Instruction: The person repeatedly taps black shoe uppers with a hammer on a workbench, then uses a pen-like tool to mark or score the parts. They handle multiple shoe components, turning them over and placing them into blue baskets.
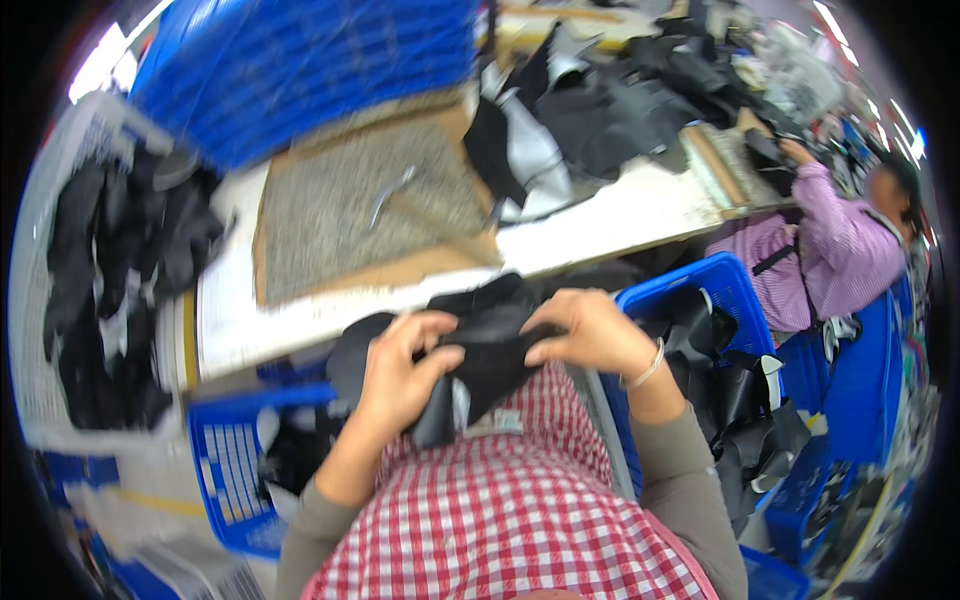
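Observation:
Over my lap, just off the near edge of the white table, I hold a black leather-like piece (pixel 487 350) between both hands. My left hand (pixel 405 368) pinches its left part, thumb against fingers. At its right part my right hand (pixel 585 335) grips the edge in the same way, a pale bangle on the wrist. The piece is folded and its full outline cannot be made out. A hammer (pixel 430 225) lies on the grey textured mat (pixel 330 225) beyond my hands.
Blue baskets with black pieces stand left (pixel 225 470) and right (pixel 735 275) of me. A white crate (pixel 30 330) of black pieces is far left, a large blue crate (pixel 300 70) behind the mat. Black sheets (pixel 610 120) cover the table's far right. A person in pink (pixel 850 240) works there.

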{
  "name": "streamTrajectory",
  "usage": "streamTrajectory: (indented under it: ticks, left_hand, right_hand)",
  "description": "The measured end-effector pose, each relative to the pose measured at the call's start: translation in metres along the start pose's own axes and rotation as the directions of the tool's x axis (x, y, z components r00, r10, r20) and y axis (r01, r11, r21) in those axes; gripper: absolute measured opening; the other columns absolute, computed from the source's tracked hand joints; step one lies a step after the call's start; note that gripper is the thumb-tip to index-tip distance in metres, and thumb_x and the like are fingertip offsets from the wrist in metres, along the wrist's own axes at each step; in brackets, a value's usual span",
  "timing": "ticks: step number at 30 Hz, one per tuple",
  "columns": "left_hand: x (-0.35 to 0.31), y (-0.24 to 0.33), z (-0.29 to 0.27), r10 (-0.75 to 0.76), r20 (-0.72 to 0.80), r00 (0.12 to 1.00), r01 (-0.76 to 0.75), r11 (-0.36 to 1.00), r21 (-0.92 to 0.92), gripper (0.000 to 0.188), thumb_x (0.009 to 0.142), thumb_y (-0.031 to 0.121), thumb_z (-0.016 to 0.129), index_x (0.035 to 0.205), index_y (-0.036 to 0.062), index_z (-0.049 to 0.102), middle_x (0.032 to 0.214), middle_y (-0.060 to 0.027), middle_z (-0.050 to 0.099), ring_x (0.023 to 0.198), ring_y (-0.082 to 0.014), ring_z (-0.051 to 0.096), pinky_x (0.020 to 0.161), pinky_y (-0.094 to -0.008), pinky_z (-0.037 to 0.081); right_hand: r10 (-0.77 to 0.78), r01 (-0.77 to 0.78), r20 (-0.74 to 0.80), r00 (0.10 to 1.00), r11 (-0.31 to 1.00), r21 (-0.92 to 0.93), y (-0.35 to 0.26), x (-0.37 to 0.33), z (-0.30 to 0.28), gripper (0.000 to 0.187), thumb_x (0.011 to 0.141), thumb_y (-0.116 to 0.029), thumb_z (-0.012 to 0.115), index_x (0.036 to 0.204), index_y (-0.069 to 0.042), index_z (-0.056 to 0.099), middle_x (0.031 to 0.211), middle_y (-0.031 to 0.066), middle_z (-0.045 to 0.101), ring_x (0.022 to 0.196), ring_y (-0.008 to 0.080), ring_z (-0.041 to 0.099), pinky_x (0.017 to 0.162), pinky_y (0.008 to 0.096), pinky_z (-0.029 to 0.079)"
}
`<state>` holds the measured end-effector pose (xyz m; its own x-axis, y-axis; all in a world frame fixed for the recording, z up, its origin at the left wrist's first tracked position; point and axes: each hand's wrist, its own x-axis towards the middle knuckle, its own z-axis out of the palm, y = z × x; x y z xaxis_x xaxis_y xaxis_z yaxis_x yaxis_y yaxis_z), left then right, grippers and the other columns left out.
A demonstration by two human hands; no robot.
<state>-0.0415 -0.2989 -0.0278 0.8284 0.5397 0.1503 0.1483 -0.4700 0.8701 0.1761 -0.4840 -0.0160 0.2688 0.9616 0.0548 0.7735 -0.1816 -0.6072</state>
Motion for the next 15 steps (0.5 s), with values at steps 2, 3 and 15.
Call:
streamTrajectory:
  ticks: [2,3,15]
  left_hand:
    - [0.006,0.024,-0.005,0.089,0.089,0.992,-0.091,0.996,0.021,0.041,0.076,-0.002,0.081,0.114,0.0002,0.067,0.074,0.0012,0.056,0.071,-0.0057,0.052,0.065,-0.0242,0.047]
    - [0.007,0.032,-0.003,0.118,0.121,0.986,-0.124,0.992,0.039,0.041,0.076,-0.001,0.082,0.114,0.0007,0.066,0.074,-0.0004,0.059,0.070,-0.0071,0.055,0.067,-0.0251,0.048]
    - [0.003,-0.026,0.075,0.152,0.064,0.986,-0.156,0.985,0.071,0.019,0.083,0.007,0.080,0.102,0.0021,0.079,0.084,-0.0059,0.064,0.088,-0.0186,0.058,0.084,-0.0327,0.041]
  right_hand:
    - [-0.249,0.247,-0.036,0.968,0.967,-0.071,-0.020,-0.005,-0.017,0.034,0.076,-0.034,0.084,0.104,-0.016,0.077,0.096,0.0075,0.075,0.095,0.0300,0.071,0.085,0.0420,0.054]
    - [-0.336,0.331,-0.038,0.941,0.938,-0.098,-0.029,-0.008,-0.016,0.036,0.079,-0.036,0.082,0.108,-0.015,0.075,0.096,0.0080,0.075,0.095,0.0303,0.071,0.084,0.0429,0.053]
    - [0.109,-0.105,-0.095,0.990,0.994,0.043,0.014,-0.034,0.045,0.031,0.093,-0.038,0.071,0.110,-0.013,0.072,0.092,0.0148,0.075,0.087,0.0359,0.072,0.074,0.0470,0.055]
